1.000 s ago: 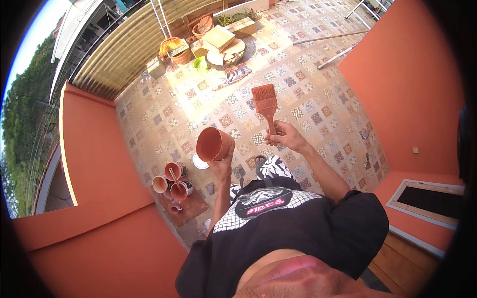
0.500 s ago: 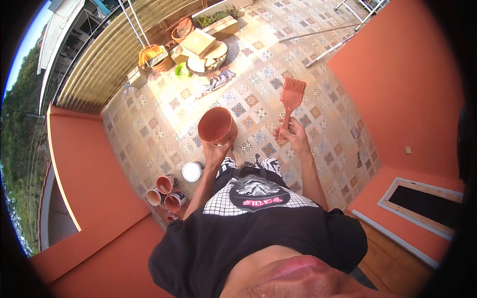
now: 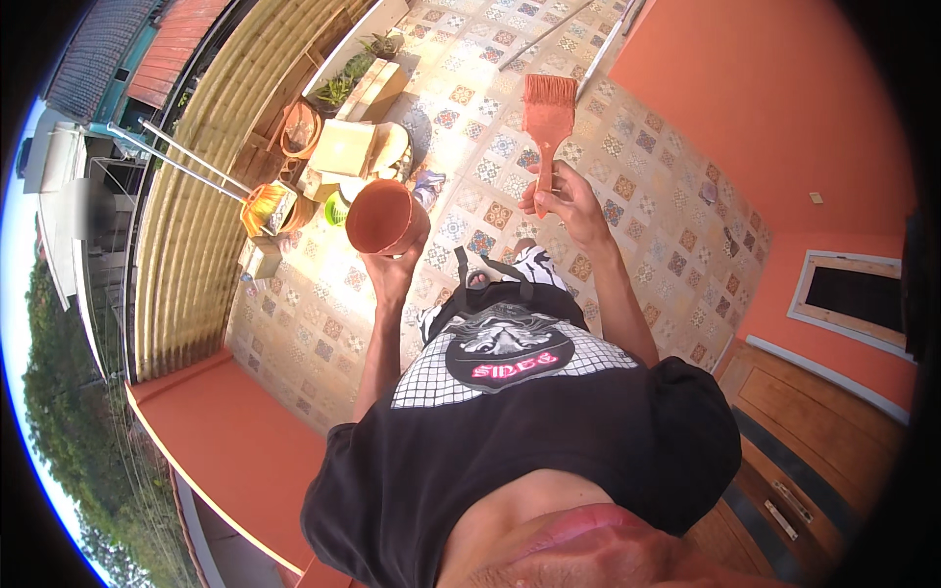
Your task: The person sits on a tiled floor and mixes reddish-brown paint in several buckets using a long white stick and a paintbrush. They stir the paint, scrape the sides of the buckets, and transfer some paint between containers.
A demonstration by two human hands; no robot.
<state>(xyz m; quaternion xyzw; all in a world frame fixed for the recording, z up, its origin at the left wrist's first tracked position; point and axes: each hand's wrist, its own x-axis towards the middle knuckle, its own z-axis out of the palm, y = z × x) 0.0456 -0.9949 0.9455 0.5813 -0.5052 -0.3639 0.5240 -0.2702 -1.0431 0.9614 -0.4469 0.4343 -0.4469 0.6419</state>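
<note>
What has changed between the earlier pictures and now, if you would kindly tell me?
The view has swung rightward, leaving the paint buckets out of sight. The left hand and its reddish pot, and the right hand and its paintbrush, now appear higher in the picture. Nothing was newly grasped or released; both hands keep their hold.

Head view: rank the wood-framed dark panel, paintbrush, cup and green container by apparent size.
1. Wood-framed dark panel
2. Paintbrush and cup: too alike to rank; the first is longer, the second wider
3. Green container
</note>
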